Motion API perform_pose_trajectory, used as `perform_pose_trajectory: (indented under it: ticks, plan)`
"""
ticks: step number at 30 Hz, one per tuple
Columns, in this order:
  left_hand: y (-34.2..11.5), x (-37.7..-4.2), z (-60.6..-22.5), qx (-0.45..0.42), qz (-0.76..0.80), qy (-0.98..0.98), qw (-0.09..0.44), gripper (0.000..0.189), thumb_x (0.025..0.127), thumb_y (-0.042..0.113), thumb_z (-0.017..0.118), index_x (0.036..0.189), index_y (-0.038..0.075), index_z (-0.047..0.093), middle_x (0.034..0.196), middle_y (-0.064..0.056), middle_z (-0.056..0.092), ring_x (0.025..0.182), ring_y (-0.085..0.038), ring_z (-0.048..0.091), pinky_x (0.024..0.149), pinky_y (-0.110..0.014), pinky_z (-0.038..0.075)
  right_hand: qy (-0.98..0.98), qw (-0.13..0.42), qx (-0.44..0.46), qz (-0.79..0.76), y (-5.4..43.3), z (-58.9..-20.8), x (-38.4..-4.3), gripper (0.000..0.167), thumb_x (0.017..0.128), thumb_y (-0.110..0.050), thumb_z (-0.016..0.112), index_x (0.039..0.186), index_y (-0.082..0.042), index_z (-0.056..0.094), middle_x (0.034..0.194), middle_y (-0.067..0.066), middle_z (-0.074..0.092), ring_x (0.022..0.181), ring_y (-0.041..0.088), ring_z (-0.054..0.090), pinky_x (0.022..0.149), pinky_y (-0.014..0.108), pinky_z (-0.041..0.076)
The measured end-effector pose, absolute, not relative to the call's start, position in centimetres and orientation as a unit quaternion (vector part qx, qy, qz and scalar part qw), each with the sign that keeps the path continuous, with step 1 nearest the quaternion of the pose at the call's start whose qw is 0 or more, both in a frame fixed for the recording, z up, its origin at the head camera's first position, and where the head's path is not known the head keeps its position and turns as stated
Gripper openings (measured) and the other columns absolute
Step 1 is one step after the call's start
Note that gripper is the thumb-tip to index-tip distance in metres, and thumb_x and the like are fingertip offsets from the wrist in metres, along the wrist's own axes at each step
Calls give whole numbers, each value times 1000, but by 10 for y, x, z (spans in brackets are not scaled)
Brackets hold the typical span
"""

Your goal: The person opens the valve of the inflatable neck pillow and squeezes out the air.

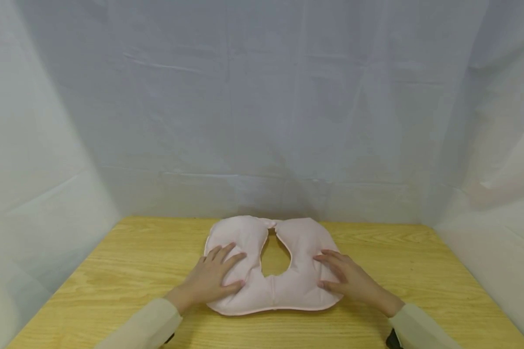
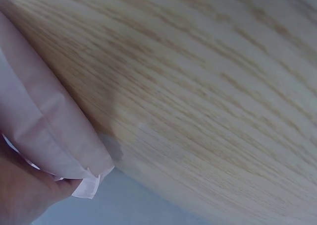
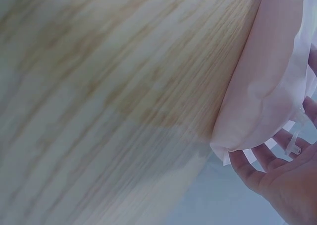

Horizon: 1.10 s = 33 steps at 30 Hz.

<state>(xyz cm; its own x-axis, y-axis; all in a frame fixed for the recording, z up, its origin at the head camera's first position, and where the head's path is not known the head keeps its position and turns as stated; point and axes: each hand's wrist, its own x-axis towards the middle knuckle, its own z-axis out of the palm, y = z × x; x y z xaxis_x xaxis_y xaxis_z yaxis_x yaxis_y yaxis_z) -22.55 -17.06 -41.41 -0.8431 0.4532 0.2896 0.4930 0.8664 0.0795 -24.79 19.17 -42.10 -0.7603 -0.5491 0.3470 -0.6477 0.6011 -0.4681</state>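
A pale pink inflatable neck pillow (image 1: 272,293) lies flat on the wooden table, puffed up, with a teardrop opening in its middle. Its two arms meet at the far side. My left hand (image 1: 216,274) rests on its left half with the fingers spread. On the right half lies my right hand (image 1: 347,276), fingers apart and slightly bent. In the left wrist view the pillow (image 2: 44,111) shows its rounded side, and only part of the hand (image 2: 22,185) appears. A clear valve (image 3: 295,144) sticks out near the right hand's fingers (image 3: 242,165) in the right wrist view.
The light wood-grain table (image 1: 135,271) spreads around the pillow on all sides. White sheeting (image 1: 262,111) hangs behind the table and along its left and right sides. A dark band (image 1: 393,339) shows by the right sleeve cuff.
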Motion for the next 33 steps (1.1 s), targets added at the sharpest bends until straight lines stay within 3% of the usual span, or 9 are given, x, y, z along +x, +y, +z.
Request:
perform_pose_trajectory:
  ticks: [8, 33]
  plan:
    - [-170, -225, -415, -253, -71, -956, 134, 62, 83, 55, 53, 136, 25, 42, 143, -13, 36, 122, -43, 39, 85, -58, 42, -889, 114, 344, 280, 191, -423, -247, 51, 77, -31, 71, 123, -14, 56, 128, 17, 52, 112, 37, 50, 90, 54, 41]
    - [-170, -226, -419, -250, -73, -959, 109, 62, 83, 56, 51, 137, 25, 41, 145, -12, 34, 124, -43, 36, 90, -61, 39, -890, 109, 348, 275, 190, -423, -246, 50, 78, -29, 70, 123, -12, 56, 128, 17, 52, 117, 36, 48, 92, 55, 38]
